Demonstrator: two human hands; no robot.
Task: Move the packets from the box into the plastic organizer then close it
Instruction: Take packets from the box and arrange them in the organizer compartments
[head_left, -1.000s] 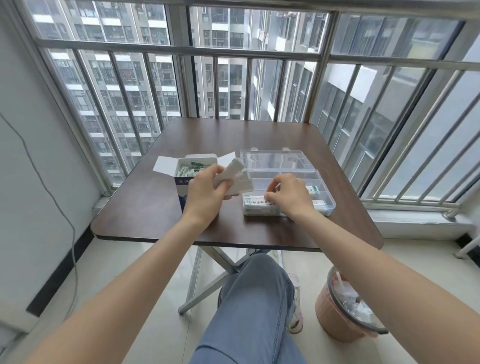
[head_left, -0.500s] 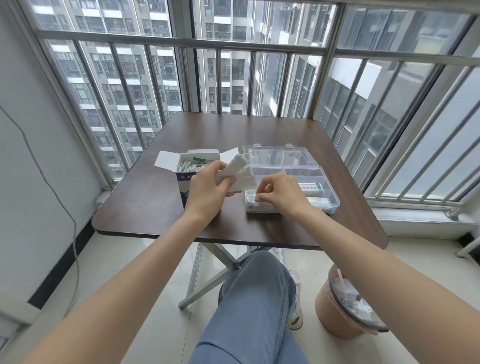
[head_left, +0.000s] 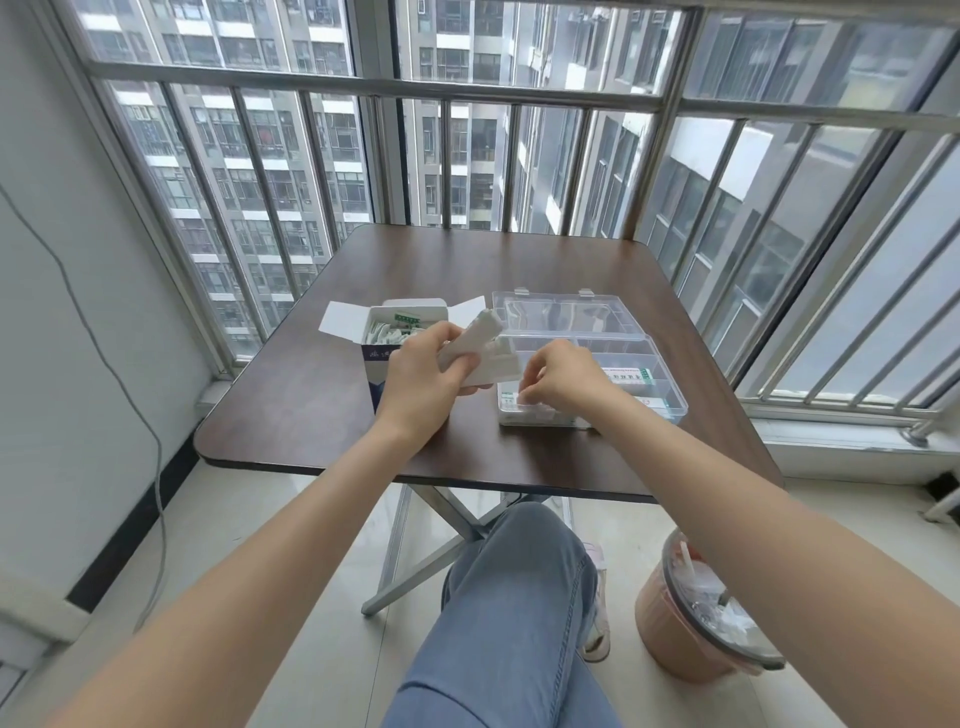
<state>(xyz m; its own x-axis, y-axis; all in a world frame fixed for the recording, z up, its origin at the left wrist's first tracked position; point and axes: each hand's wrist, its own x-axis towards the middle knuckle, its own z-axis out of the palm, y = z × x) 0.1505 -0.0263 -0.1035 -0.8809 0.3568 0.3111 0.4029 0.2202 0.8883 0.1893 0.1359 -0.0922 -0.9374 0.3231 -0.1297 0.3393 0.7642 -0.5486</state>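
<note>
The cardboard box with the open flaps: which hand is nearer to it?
Left. The left hand holds a stack of packets just in front of the box. The right hand is farther right, over the plastic organizer.

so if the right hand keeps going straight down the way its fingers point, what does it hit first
Most likely the packet lying in the near left compartment of the plastic organizer. The right hand has its fingertips curled down right over it, possibly already touching; depth is hard to judge.
</note>
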